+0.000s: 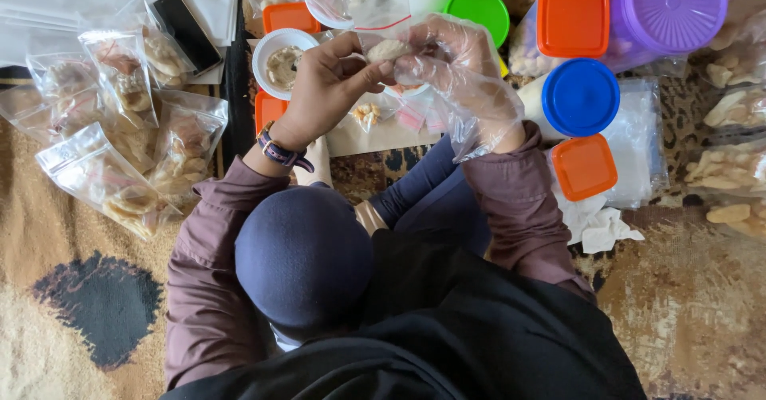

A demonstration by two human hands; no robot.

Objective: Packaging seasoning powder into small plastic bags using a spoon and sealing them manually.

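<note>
Seen from above, the person's head covering (303, 256) is nearest and hides the lap and part of the patterned rug (72, 232). Just past it, the bare left hand (327, 81) and the right hand (455, 69), which wears a loose clear plastic glove, meet over a brown paper sheet (375, 136). The fingers of both hands pinch a small pale piece of dough (388, 49) between them.

Beside the left hand stands a white bowl (283, 63) with a beige filling. To the left lie filled clear bags (120, 160), close together. To the right stand containers with a blue lid (581, 97) and orange lids (585, 167), leaving little free room.

Farther away, a purple lid (669, 5) and a green lid (479, 9) are cut by the upper edge. A dark phone (187, 31) lies on white paper. What is inside the bags is hard to make out.
</note>
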